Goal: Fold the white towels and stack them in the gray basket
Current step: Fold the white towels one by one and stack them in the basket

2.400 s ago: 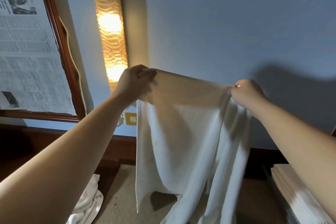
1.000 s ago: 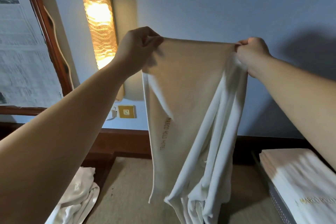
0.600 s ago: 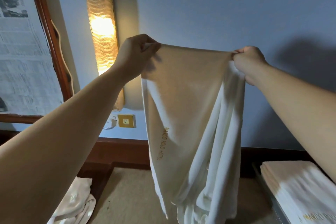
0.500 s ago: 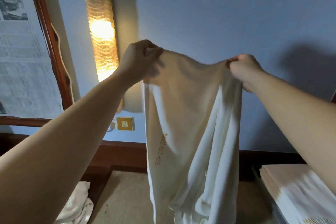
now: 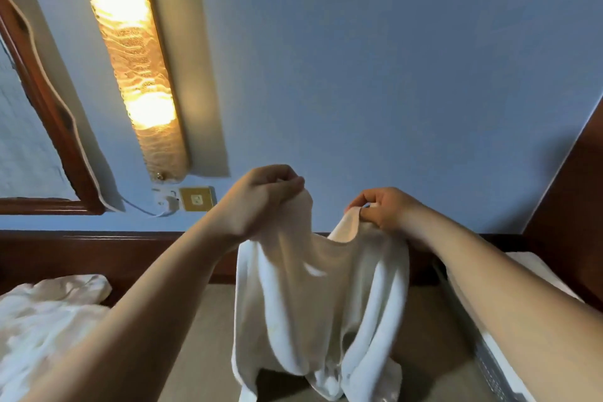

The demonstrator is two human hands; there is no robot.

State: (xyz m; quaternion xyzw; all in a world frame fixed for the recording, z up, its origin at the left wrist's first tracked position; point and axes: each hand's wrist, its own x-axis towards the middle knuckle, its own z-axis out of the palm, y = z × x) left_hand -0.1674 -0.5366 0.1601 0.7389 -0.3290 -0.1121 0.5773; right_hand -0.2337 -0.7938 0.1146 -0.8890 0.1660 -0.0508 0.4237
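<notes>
A white towel (image 5: 319, 307) hangs in front of me by its top edge, sagging between my hands, and its lower part bunches on the beige surface (image 5: 208, 352). My left hand (image 5: 264, 196) grips the left top corner. My right hand (image 5: 385, 209) pinches the right top corner. The gray basket (image 5: 489, 365) shows at the lower right, its rim partly hidden by my right forearm, with folded white towels (image 5: 535, 268) inside. A heap of unfolded white towels (image 5: 42, 320) lies at the lower left.
A lit wall lamp (image 5: 130, 52) hangs on the blue wall, with a socket plate (image 5: 196, 198) and a plugged cable beneath it. A wooden-framed mirror (image 5: 49, 114) is at the left. A dark wooden ledge (image 5: 81, 254) runs along the wall, and a dark wood panel (image 5: 574, 206) stands at the right.
Both hands have come down and closer together, so the towel's top edge now sags and its lower part rests on the surface. The view has tilted up.
</notes>
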